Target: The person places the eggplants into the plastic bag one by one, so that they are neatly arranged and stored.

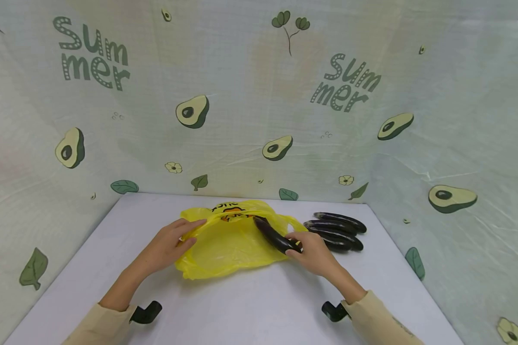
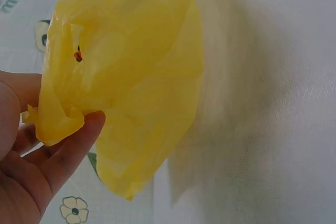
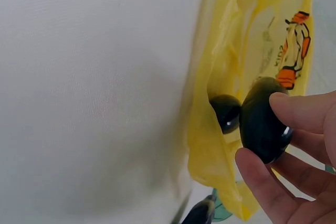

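A yellow plastic bag (image 1: 224, 244) lies on its side on the white table, its mouth facing me. My left hand (image 1: 168, 247) grips the bag's left rim; in the left wrist view, bunched plastic (image 2: 58, 124) sits between the fingers. My right hand (image 1: 308, 251) holds an eggplant (image 1: 274, 235) by its near end, the far end pointing into the bag's mouth. Seen from the right wrist, this eggplant (image 3: 265, 121) is between thumb and fingers, and a second dark, glossy rounded end (image 3: 226, 113) shows beside it within the bag.
Several eggplants (image 1: 336, 230) lie side by side on the table, right of the bag. The white table (image 1: 237, 311) meets a printed cloth (image 1: 241, 105) at its back and sides. A black device (image 1: 147, 312) shows at the left wrist, another (image 1: 334, 311) at the right.
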`<state>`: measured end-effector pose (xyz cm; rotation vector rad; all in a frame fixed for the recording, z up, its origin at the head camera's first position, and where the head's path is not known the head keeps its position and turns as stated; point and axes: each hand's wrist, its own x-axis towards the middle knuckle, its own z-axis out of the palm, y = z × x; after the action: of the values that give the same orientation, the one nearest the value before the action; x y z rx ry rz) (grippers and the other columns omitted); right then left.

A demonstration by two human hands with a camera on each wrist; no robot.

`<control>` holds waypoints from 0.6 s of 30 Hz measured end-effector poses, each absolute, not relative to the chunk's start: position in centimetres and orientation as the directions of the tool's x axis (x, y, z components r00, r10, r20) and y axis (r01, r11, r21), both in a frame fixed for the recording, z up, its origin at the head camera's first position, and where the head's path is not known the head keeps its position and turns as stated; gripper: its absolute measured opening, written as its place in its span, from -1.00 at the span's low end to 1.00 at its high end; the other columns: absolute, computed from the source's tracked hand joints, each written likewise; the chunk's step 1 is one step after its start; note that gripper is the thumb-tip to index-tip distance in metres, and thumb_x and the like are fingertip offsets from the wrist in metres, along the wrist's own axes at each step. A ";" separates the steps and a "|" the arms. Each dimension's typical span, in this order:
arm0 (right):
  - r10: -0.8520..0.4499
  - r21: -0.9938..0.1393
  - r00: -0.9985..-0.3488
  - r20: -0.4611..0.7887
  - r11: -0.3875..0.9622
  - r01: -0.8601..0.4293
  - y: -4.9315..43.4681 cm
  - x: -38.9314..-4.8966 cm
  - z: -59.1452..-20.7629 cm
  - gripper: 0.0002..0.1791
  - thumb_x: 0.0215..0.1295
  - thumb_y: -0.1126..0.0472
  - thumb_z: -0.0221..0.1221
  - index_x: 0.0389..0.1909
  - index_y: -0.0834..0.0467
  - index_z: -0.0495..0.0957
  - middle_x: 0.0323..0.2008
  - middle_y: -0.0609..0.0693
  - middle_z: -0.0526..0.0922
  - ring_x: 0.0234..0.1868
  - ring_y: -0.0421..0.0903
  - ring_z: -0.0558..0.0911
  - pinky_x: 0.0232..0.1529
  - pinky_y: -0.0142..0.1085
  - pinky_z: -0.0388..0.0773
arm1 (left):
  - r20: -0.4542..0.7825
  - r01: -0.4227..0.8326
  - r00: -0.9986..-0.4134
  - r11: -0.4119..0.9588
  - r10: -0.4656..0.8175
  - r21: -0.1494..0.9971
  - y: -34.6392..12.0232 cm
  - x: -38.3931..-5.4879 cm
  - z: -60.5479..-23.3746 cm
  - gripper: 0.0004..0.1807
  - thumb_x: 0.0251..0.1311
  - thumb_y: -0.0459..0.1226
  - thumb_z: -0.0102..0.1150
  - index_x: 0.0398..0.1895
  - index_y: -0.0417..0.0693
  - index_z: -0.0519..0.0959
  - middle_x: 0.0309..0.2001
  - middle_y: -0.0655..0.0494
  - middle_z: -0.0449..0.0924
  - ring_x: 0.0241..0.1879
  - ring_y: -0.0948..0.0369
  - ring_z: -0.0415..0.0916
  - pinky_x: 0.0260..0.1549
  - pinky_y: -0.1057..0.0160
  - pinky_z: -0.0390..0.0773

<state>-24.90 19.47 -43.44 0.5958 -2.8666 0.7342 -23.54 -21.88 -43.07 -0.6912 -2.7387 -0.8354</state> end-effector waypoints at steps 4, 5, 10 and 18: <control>-0.330 -0.449 -0.918 0.220 0.801 -0.396 18.6 -25.5 -44.1 -0.59 0.27 0.19 0.51 0.14 0.12 0.75 -0.03 -0.03 0.79 -0.23 -0.20 0.63 -0.16 -0.19 0.62 | 0.313 0.488 -0.872 0.728 0.376 0.481 -21.9 -23.5 -43.0 -0.40 0.45 -0.32 0.32 0.52 0.13 0.50 -0.08 0.19 0.58 -0.29 0.27 0.41 -0.33 0.33 0.52; -0.325 -0.451 -0.920 0.221 0.802 -0.392 18.5 -25.7 -44.2 -0.59 0.27 0.18 0.51 0.13 0.12 0.75 -0.03 -0.03 0.79 -0.24 -0.19 0.62 -0.15 -0.18 0.61 | 0.315 0.488 -0.872 0.727 0.376 0.482 -21.9 -23.5 -43.0 -0.40 0.44 -0.32 0.32 0.52 0.13 0.50 -0.08 0.19 0.58 -0.29 0.27 0.41 -0.33 0.33 0.52; -0.313 -0.459 -0.920 0.235 0.799 -0.389 17.7 -26.3 -45.2 -0.59 0.25 0.18 0.52 0.11 0.14 0.75 -0.04 0.03 0.78 -0.25 -0.15 0.63 -0.16 -0.15 0.63 | 0.326 0.495 -0.867 0.725 0.376 0.478 -21.9 -23.4 -42.9 -0.39 0.42 -0.34 0.33 0.52 0.11 0.51 -0.12 0.19 0.57 -0.31 0.26 0.41 -0.35 0.33 0.51; -0.302 -0.472 -0.927 0.225 0.798 -0.374 16.2 -26.9 -46.2 -0.62 0.26 0.17 0.50 0.09 0.14 0.75 -0.07 0.05 0.77 -0.22 -0.11 0.62 -0.14 -0.12 0.62 | 0.330 0.503 -0.862 0.723 0.384 0.474 -21.9 -23.4 -42.8 -0.39 0.43 -0.34 0.34 0.52 0.11 0.50 -0.12 0.21 0.56 -0.31 0.28 0.40 -0.35 0.32 0.50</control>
<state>-26.89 16.25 -46.16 0.5383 -2.8468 0.7913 -23.37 -21.86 -42.81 -0.7091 -2.7179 -0.8379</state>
